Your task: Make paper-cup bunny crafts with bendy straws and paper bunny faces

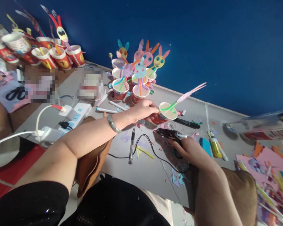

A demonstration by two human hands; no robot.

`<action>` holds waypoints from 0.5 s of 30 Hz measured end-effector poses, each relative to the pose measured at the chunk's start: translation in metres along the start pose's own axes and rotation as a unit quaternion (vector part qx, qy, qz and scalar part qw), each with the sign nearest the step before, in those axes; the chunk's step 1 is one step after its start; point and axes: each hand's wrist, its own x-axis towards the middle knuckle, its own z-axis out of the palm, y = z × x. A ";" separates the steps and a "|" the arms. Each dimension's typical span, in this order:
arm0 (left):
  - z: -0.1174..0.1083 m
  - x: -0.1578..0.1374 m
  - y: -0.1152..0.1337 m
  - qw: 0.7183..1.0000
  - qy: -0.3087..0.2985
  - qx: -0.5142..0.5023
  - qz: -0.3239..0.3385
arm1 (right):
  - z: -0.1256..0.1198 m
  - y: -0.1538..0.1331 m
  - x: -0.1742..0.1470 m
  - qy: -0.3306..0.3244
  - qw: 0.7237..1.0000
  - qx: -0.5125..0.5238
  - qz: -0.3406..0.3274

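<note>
My left hand point(143, 110), a bangle on its wrist, grips a red paper cup point(169, 116) by its side. A green bent straw point(168, 107) stands in that cup and carries a pink paper shape point(187, 94) seen edge-on. My right hand point(193, 150) is wrapped round a black hot glue gun point(167, 133), with a pale glue stick point(182, 136) showing at its back. The gun's nozzle points left, just below the cup; whether they touch I cannot tell. Behind my left hand stand several finished-looking cups point(141, 91) with paper rabbit heads on straws.
A pen point(131, 146), a black cord point(160, 158), a yellow straw point(145, 152) and paper scraps lie before me. A power strip point(77, 115) sits left, a plastic bottle point(261, 128) and pink paper point(259, 166) right. More red cups point(75, 56) line the blue wall point(202, 47).
</note>
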 end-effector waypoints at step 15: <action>0.004 -0.003 0.001 0.998 0.001 -0.022 -0.065 | -0.011 -0.007 -0.004 0.020 0.999 0.020 -0.028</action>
